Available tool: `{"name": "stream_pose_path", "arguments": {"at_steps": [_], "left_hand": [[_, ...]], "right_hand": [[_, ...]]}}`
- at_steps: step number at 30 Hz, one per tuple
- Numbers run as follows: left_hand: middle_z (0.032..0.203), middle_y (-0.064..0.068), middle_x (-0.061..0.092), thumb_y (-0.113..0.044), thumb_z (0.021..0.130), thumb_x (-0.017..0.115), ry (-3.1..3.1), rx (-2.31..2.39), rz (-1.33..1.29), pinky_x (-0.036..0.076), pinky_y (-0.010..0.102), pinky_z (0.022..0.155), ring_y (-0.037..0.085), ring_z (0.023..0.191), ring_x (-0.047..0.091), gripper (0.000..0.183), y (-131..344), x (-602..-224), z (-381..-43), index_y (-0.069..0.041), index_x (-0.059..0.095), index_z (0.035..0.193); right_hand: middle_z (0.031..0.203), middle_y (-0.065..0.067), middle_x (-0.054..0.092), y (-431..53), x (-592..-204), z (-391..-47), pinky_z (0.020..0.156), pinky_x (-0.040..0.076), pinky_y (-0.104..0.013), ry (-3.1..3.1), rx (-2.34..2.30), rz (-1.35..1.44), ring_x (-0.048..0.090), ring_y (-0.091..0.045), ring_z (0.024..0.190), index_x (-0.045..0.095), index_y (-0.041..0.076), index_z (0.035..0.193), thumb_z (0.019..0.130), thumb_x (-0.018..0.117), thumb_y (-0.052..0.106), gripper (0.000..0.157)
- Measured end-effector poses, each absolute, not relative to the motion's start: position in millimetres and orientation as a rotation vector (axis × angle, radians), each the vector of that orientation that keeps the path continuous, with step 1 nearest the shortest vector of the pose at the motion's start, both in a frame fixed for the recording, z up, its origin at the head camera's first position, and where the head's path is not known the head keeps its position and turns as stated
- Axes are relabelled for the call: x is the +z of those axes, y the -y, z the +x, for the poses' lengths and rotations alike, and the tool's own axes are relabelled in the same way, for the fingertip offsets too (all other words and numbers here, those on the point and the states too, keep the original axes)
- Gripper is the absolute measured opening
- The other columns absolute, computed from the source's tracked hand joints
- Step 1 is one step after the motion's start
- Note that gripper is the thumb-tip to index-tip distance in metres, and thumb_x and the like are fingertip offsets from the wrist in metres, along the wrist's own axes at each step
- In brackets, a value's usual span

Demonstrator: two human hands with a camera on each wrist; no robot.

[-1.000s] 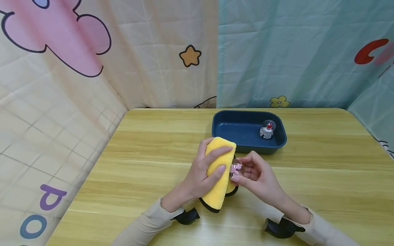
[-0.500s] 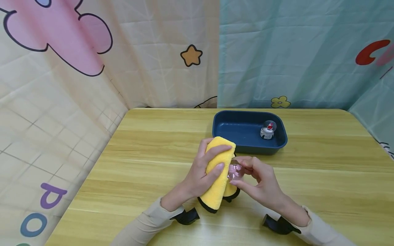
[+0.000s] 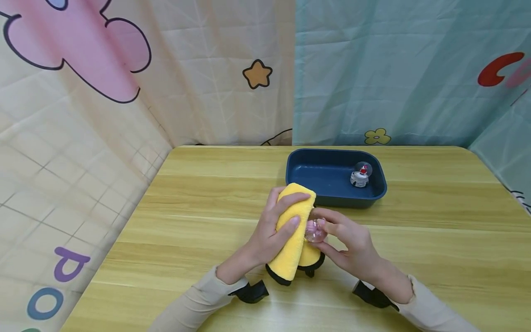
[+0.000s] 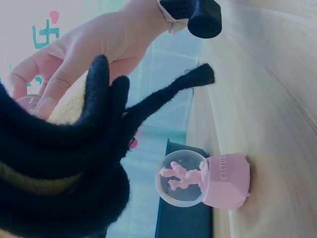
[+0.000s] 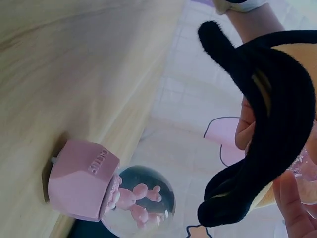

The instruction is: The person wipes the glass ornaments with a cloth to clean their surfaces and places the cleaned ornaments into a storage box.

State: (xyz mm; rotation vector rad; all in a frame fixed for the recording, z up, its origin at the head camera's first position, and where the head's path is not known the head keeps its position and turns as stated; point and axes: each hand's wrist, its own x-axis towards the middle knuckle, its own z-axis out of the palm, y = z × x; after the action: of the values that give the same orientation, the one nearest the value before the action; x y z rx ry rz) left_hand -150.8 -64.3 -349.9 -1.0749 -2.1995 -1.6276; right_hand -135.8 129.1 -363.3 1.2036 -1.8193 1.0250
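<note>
My left hand point(image 3: 271, 233) holds a folded yellow cloth point(image 3: 286, 263) with black edging, fingers and thumb spread across it. Pinched by my right hand point(image 3: 358, 246) is a clear snow globe point(image 3: 316, 232) with something pink inside, its dome pressed close to the cloth's right side. The cloth covers the globe's base. Both wrist views show a second snow globe point(image 4: 225, 181) upright on the table, with a pink faceted base and a pink cactus figure in its dome. In the head view the hands and cloth hide it.
Behind the hands, a navy blue rectangular basin point(image 3: 336, 201) stands on the wooden table point(image 3: 186, 221). At its right end sits a snow globe point(image 3: 360, 175) with a white base and red figure. Printed curtains point(image 3: 207, 69) hang around the table.
My right hand has shifted its fingers around the pink snow globe, which has turned and moved slightly left. The cloth has shifted slightly left in my left hand. The basin looks unchanged.
</note>
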Motion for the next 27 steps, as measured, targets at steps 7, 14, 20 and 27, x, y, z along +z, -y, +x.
{"name": "stream_pose_path", "arguments": {"at_steps": [7,14,20,27], "left_hand": [[0.128,0.014,0.037,-0.024,0.092,0.045,2.207,-1.636,-1.048,0.048,0.027,0.076,0.023,0.104,0.049,0.037,64.4,-351.6,-149.5,-0.016,0.049,0.128],[0.128,0.014,0.038,-0.026,0.093,0.046,2.188,-1.544,-1.065,0.049,0.025,0.074,0.023,0.102,0.049,0.036,64.1,-351.2,-149.5,-0.017,0.050,0.128],[0.127,0.015,0.038,-0.027,0.095,0.044,2.174,-1.454,-1.089,0.048,0.024,0.073,0.022,0.101,0.048,0.035,64.4,-351.0,-149.3,-0.017,0.048,0.128],[0.126,0.016,0.039,-0.028,0.095,0.044,2.127,-1.344,-1.121,0.047,0.023,0.075,0.024,0.105,0.047,0.035,63.3,-352.7,-149.6,-0.016,0.049,0.127]], "right_hand": [[0.103,-0.024,0.062,-128.7,-364.0,-136.8,0.089,0.048,-0.012,1.816,1.030,1.209,0.061,-0.017,0.097,0.058,-0.007,0.099,0.090,0.061,0.024,0.033],[0.105,-0.023,0.062,-129.5,-363.7,-136.7,0.080,0.049,-0.010,1.838,1.138,1.197,0.060,-0.013,0.094,0.056,-0.009,0.099,0.086,0.065,0.025,0.038],[0.106,-0.023,0.062,-130.4,-364.2,-136.7,0.071,0.049,-0.011,1.825,1.246,1.206,0.058,-0.010,0.087,0.054,-0.012,0.096,0.083,0.069,0.021,0.038],[0.112,-0.011,0.064,-131.2,-363.1,-133.1,0.075,0.052,-0.012,1.862,1.482,1.175,0.059,-0.006,0.087,0.053,-0.014,0.099,0.077,0.074,0.010,0.038]]}}
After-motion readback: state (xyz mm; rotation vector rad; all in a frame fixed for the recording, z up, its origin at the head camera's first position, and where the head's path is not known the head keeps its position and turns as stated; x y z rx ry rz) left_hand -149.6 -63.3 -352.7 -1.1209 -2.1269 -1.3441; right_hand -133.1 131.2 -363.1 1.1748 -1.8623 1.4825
